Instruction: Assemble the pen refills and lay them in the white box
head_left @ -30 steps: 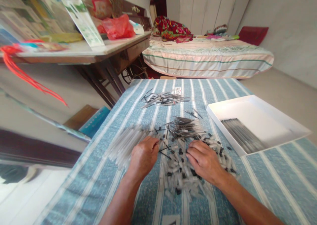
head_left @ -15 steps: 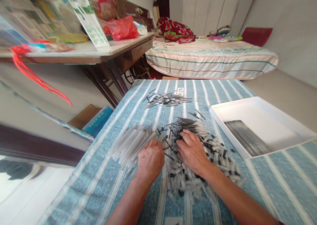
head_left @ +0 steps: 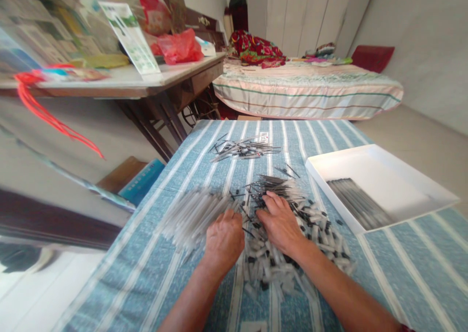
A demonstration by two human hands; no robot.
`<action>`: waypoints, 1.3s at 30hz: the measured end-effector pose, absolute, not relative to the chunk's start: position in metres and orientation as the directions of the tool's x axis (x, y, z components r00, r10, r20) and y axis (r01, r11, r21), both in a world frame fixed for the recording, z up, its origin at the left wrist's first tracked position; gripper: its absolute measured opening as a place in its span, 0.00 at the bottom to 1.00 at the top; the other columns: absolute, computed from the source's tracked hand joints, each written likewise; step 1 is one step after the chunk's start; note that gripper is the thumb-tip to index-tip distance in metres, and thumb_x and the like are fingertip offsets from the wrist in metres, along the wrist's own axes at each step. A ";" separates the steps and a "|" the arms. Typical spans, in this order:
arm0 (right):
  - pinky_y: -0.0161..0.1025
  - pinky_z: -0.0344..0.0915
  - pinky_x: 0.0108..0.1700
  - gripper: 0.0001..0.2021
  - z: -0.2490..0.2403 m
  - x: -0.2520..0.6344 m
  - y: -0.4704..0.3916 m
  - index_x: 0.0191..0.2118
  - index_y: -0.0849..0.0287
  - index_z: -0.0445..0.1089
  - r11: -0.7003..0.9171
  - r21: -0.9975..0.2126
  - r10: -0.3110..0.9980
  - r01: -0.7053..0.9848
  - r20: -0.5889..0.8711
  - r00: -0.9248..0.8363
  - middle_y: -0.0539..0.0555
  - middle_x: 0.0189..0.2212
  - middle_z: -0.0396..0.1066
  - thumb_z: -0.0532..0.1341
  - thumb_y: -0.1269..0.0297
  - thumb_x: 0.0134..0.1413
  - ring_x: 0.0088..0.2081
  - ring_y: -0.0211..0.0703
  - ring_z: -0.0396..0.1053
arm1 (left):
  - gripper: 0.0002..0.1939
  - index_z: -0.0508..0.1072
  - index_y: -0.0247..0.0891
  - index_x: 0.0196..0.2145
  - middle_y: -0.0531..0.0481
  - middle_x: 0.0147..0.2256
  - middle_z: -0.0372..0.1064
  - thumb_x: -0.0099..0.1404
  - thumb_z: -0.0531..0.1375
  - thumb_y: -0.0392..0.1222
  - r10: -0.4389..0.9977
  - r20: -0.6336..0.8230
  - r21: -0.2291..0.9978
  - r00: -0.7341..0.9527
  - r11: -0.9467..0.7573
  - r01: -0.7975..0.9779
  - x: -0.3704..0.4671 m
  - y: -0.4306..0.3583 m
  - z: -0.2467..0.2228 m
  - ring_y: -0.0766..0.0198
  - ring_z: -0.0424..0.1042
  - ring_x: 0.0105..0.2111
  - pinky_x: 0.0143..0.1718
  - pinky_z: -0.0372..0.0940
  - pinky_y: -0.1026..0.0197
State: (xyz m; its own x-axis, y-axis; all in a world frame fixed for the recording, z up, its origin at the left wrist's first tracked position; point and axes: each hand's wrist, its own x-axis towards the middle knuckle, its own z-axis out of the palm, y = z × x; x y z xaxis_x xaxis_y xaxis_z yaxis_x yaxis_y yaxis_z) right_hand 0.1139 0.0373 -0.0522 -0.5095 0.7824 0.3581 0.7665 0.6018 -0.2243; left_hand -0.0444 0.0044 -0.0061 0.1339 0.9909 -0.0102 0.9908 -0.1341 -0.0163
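Observation:
My left hand [head_left: 224, 239] is closed, its fingertips curled down at the right end of a pile of translucent pen barrels [head_left: 192, 215]. What its fingers hold is hidden. My right hand [head_left: 281, 224] bends over the near side of a bunch of dark thin pen refills [head_left: 272, 183], thumb and fingers drawn together; anything between them cannot be made out. Under and around the right hand spreads a heap of small clear and black caps [head_left: 331, 242]. A few dark sticks lie between the two hands.
A white shallow box [head_left: 413, 185] with a row of grey pens [head_left: 356, 203] stands at right. Another loose pile of refills [head_left: 248, 149] lies farther back on the striped cloth [head_left: 146, 254]. A desk [head_left: 175, 78] is at left, a bed [head_left: 307, 90] behind.
The view has shifted slightly. My left hand has moved a little to the right, closer to my right hand, which stays at the refill bunch.

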 end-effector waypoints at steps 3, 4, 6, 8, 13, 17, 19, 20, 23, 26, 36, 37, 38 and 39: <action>0.53 0.54 0.53 0.06 -0.051 0.116 0.038 0.33 0.60 0.71 0.616 -0.235 0.775 0.752 0.352 -0.525 0.62 0.50 0.62 0.57 0.74 0.51 0.59 0.56 0.47 | 0.07 0.67 0.36 0.29 0.44 0.31 0.68 0.56 0.51 0.31 0.989 0.004 0.015 0.147 -0.147 0.989 -0.044 0.004 -0.005 0.55 0.70 0.32 0.31 0.61 0.59; 0.52 0.54 0.53 0.05 -0.051 0.117 0.038 0.33 0.61 0.70 0.621 -0.248 0.773 0.744 0.354 -0.527 0.62 0.50 0.62 0.58 0.74 0.50 0.59 0.56 0.48 | 0.07 0.67 0.36 0.28 0.45 0.31 0.68 0.56 0.50 0.31 0.989 0.013 0.034 0.150 -0.151 0.988 -0.045 0.004 -0.004 0.55 0.69 0.32 0.31 0.60 0.59; 0.52 0.55 0.53 0.04 -0.048 0.121 0.039 0.32 0.62 0.70 0.648 -0.283 0.755 0.707 0.363 -0.546 0.62 0.48 0.64 0.58 0.74 0.50 0.58 0.55 0.49 | 0.05 0.66 0.37 0.28 0.46 0.31 0.67 0.56 0.51 0.32 0.987 0.040 0.090 0.153 -0.156 0.984 -0.046 0.004 -0.003 0.57 0.69 0.32 0.30 0.59 0.60; 0.51 0.56 0.53 0.04 -0.045 0.128 0.042 0.31 0.61 0.69 0.694 -0.331 0.718 0.640 0.387 -0.578 0.61 0.46 0.66 0.58 0.74 0.50 0.57 0.53 0.52 | 0.04 0.65 0.37 0.27 0.48 0.30 0.67 0.55 0.52 0.32 0.985 0.075 0.173 0.152 -0.163 0.971 -0.048 0.005 -0.002 0.60 0.68 0.31 0.31 0.59 0.61; 0.45 0.61 0.48 0.05 -0.034 0.160 0.050 0.30 0.59 0.69 0.706 -0.518 0.707 0.482 0.485 -0.514 0.56 0.34 0.71 0.56 0.71 0.54 0.47 0.46 0.64 | 0.03 0.65 0.38 0.27 0.52 0.27 0.66 0.56 0.53 0.34 0.982 0.147 0.433 0.120 -0.173 0.885 -0.052 0.007 -0.002 0.65 0.67 0.28 0.31 0.59 0.64; 0.37 0.64 0.37 0.07 -0.021 0.189 0.051 0.30 0.59 0.70 0.565 -0.663 0.817 0.492 0.367 -0.445 0.52 0.28 0.71 0.56 0.66 0.55 0.32 0.40 0.68 | 0.03 0.65 0.38 0.28 0.54 0.26 0.65 0.58 0.53 0.36 0.975 0.171 0.540 0.138 -0.210 0.815 -0.052 0.006 0.000 0.67 0.66 0.27 0.30 0.60 0.65; 0.35 0.64 0.33 0.08 -0.016 0.200 0.051 0.30 0.59 0.70 0.507 -0.688 0.853 0.520 0.310 -0.421 0.51 0.26 0.72 0.56 0.64 0.55 0.29 0.39 0.68 | 0.03 0.66 0.38 0.29 0.54 0.26 0.65 0.59 0.53 0.36 0.971 0.179 0.561 0.159 -0.234 0.794 -0.052 0.006 0.000 0.67 0.66 0.26 0.30 0.60 0.65; 0.35 0.64 0.32 0.09 -0.014 0.203 0.050 0.30 0.59 0.71 0.491 -0.694 0.862 0.527 0.299 -0.409 0.51 0.26 0.72 0.56 0.63 0.55 0.28 0.38 0.68 | 0.03 0.66 0.38 0.30 0.54 0.26 0.65 0.59 0.53 0.36 0.969 0.182 0.566 0.168 -0.243 0.788 -0.052 0.006 0.000 0.67 0.66 0.27 0.30 0.60 0.65; 0.34 0.64 0.32 0.10 -0.010 0.211 0.050 0.30 0.59 0.71 0.469 -0.703 0.877 0.534 0.299 -0.375 0.51 0.26 0.73 0.55 0.62 0.55 0.28 0.38 0.68 | 0.04 0.66 0.38 0.30 0.53 0.27 0.65 0.60 0.52 0.36 0.965 0.183 0.570 0.189 -0.261 0.779 -0.052 0.006 0.000 0.67 0.66 0.27 0.30 0.60 0.65; 0.33 0.64 0.32 0.10 -0.009 0.214 0.050 0.30 0.59 0.71 0.462 -0.710 0.881 0.532 0.300 -0.365 0.51 0.26 0.73 0.55 0.61 0.55 0.28 0.38 0.68 | 0.04 0.66 0.38 0.30 0.53 0.27 0.65 0.60 0.52 0.36 0.961 0.174 0.567 0.217 -0.278 0.775 -0.051 0.006 0.001 0.67 0.65 0.28 0.30 0.59 0.65; 0.35 0.65 0.33 0.11 -0.008 0.220 0.050 0.31 0.59 0.72 0.439 -0.737 0.888 0.513 0.271 -0.371 0.52 0.28 0.74 0.56 0.60 0.54 0.29 0.39 0.70 | 0.05 0.66 0.38 0.30 0.53 0.28 0.65 0.60 0.51 0.34 0.946 0.170 0.553 0.277 -0.324 0.767 -0.050 0.007 0.000 0.67 0.65 0.28 0.31 0.59 0.65; 0.35 0.65 0.33 0.10 -0.008 0.221 0.050 0.31 0.59 0.72 0.435 -0.738 0.892 0.516 0.273 -0.362 0.52 0.28 0.74 0.56 0.60 0.54 0.29 0.40 0.70 | 0.05 0.66 0.38 0.30 0.53 0.28 0.65 0.60 0.51 0.34 0.946 0.172 0.550 0.277 -0.325 0.769 -0.050 0.007 0.000 0.67 0.65 0.28 0.31 0.59 0.65; 0.35 0.65 0.33 0.10 -0.008 0.221 0.050 0.31 0.59 0.72 0.434 -0.738 0.893 0.517 0.273 -0.359 0.51 0.28 0.74 0.56 0.60 0.54 0.29 0.40 0.70 | 0.05 0.66 0.38 0.30 0.53 0.28 0.65 0.60 0.51 0.35 0.945 0.172 0.548 0.279 -0.327 0.770 -0.050 0.006 0.001 0.67 0.65 0.28 0.31 0.59 0.65; 0.34 0.65 0.33 0.10 -0.008 0.222 0.050 0.31 0.59 0.72 0.435 -0.737 0.891 0.516 0.273 -0.362 0.51 0.28 0.74 0.56 0.60 0.54 0.29 0.39 0.70 | 0.05 0.66 0.38 0.30 0.53 0.28 0.65 0.61 0.51 0.35 0.944 0.174 0.546 0.281 -0.330 0.770 -0.050 0.006 0.001 0.67 0.65 0.28 0.31 0.59 0.65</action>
